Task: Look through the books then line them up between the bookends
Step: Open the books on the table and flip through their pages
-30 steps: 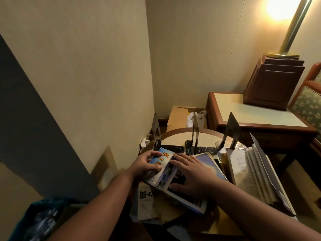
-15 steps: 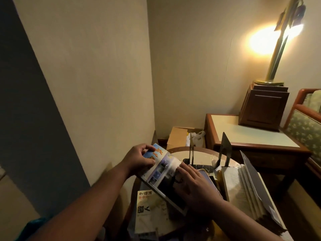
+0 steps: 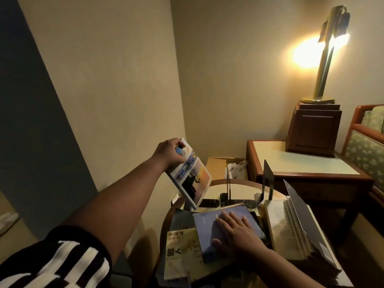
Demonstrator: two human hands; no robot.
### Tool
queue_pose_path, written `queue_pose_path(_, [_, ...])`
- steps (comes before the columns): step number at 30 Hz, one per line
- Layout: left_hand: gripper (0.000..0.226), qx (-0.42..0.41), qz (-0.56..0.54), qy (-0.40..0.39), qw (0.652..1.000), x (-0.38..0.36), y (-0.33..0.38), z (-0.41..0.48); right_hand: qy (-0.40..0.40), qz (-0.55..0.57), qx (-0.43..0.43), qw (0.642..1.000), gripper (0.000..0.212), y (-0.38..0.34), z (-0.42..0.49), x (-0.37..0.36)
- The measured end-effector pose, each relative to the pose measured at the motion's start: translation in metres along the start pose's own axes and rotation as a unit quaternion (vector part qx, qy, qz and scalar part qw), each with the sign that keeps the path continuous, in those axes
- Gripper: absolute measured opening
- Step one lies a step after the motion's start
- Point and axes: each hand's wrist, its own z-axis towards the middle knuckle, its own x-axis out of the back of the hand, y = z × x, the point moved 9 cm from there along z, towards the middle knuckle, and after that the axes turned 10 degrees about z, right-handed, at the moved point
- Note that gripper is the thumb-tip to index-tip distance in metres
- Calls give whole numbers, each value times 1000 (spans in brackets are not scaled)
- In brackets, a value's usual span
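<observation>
My left hand [image 3: 169, 153] grips the top edge of a thin picture book [image 3: 192, 177] and holds it tilted, nearly upright, above the left side of the round table [image 3: 239, 183]. Flat on a blue book [image 3: 226, 229] rests my right hand [image 3: 239, 231], fingers spread. Beneath it lies a cream book with dark characters [image 3: 182, 252]. An open book [image 3: 295, 227] with fanned pages sits to the right. Two black metal bookends [image 3: 228, 183] [image 3: 268, 179] stand upright at the table's far side.
A wooden side table [image 3: 301, 163] with a dark box [image 3: 313, 129] and a lit lamp [image 3: 324, 59] stands behind on the right. A cardboard box with a white bag [image 3: 226, 166] sits in the corner. The wall runs close on the left. An upholstered chair [image 3: 369, 146] is at far right.
My left hand has lifted the picture book off the pile and tipped it up toward vertical. My right hand has let go of it and now lies on the blue book beneath.
</observation>
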Motion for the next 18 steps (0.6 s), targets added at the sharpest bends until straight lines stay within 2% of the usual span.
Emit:
queue_pose_path(2, [44,1,12,-1,1000,-5,2,14,5,-6,8,1000,107,1,2,-1])
queue_pose_path(9, [40,-3,83,-51,995,-52,0,53,23,-6,38,999,116,10,15,-6])
queue_pose_path(10, [40,-4,95,-58,994,-60,-1,58,30,-2,38,999,113,10,16,-6])
queue_pose_path(12, [41,-1,118,-69,991,-75,-4,66,49,-32,53,997,92,6,15,-2])
queue_pose_path(13, [41,3,128,-73,989,-82,-6,70,28,-32,25,999,82,11,16,-6])
queue_pose_path(14, [40,7,138,-76,988,-89,-7,73,47,-46,13,998,76,14,18,-5])
queue_pose_path(16, [40,13,158,-85,984,-105,-11,76,29,-29,30,999,86,16,22,-9])
queue_pose_path(18, [42,18,186,-96,978,-120,-17,76,56,-9,59,997,98,16,26,-7])
